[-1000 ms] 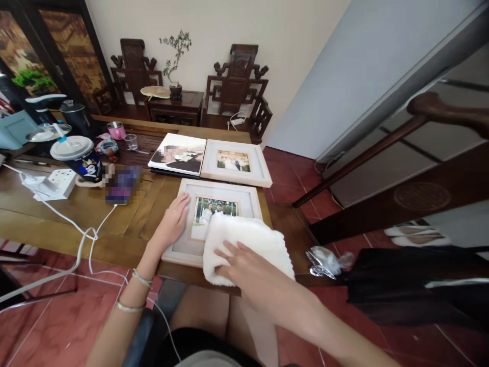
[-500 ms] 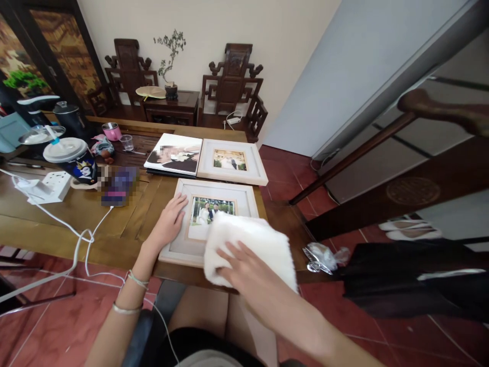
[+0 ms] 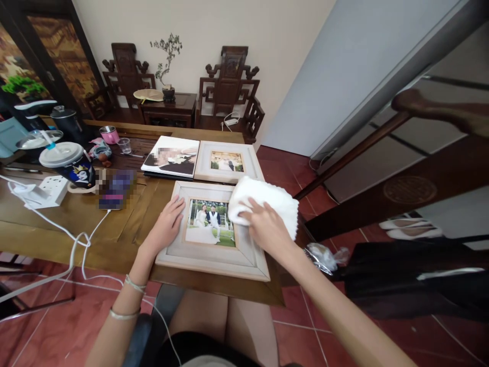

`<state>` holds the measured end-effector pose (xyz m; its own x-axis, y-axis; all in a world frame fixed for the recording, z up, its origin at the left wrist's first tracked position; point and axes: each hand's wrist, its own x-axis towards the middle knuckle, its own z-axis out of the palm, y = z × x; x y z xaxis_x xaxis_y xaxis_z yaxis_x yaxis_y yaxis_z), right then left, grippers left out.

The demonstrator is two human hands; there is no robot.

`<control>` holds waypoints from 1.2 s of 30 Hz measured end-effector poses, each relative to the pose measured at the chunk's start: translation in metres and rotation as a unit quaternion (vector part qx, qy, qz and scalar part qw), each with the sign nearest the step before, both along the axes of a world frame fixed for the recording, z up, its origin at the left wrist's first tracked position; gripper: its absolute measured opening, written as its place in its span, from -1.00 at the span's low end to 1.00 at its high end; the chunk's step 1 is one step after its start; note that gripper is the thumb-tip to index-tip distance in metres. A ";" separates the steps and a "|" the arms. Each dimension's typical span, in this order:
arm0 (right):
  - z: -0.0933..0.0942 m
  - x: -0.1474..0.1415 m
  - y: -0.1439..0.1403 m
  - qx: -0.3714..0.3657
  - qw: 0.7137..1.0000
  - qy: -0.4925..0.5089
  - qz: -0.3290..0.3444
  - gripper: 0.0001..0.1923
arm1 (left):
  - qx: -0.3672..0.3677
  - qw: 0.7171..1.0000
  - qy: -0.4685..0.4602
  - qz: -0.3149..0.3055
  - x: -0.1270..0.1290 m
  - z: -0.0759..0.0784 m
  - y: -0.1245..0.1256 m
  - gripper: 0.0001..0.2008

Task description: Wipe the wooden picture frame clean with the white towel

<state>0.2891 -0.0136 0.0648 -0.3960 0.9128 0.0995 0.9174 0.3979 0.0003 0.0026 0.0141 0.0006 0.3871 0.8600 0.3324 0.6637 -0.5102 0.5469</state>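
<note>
Above a wooden tabletop (image 3: 82, 224), we are resting our left hand (image 3: 165, 224) on the left edge of a pale wooden picture frame (image 3: 214, 269), its grip loose and its fingers extending over the moulding. With our right hand (image 3: 265, 221) we are grasping a folded white plush cloth (image 3: 283, 201), fingers bunching into its near folds, and holding it over the frame's upper right corner. The cloth is overhanging the frame's right side, while the frame is lying face up at the tabletop's near edge, displaying a wedding photograph (image 3: 206, 224) of two people outdoors. Just behind, a second pale picture frame (image 3: 257, 163) is lying beside a photo-covered panel (image 3: 162, 153), blurred in part. To the left, we are seeing a pixelated smartphone (image 3: 114, 196) trailing a white cable (image 3: 100, 223), a lidded drink cup (image 3: 74, 171) and a white power strip (image 3: 55, 188). Two carved wooden chairs are standing by the wall beyond.
</note>
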 end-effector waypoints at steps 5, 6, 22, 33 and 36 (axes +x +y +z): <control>0.001 -0.041 0.051 0.029 0.999 -0.002 0.039 -0.37 | 0.000 1.000 -0.027 0.007 -0.001 -0.002 0.001 -0.59; 0.002 -0.053 0.057 0.026 0.998 -0.002 0.063 -0.37 | -0.001 0.999 -0.032 0.008 -0.001 -0.002 0.001 -0.59; 0.015 0.011 0.047 -0.090 0.995 -0.016 0.032 -0.39 | 0.026 0.998 -0.060 0.010 -0.003 -0.010 0.004 -0.54; 0.044 0.002 -0.073 -0.241 0.962 0.028 0.124 -0.30 | 0.037 0.998 -0.049 0.015 -0.001 -0.009 0.005 -0.52; 0.036 0.001 -0.068 -0.242 0.964 0.038 0.100 -0.28 | 0.029 0.998 -0.049 0.007 -0.002 -0.007 0.005 -0.52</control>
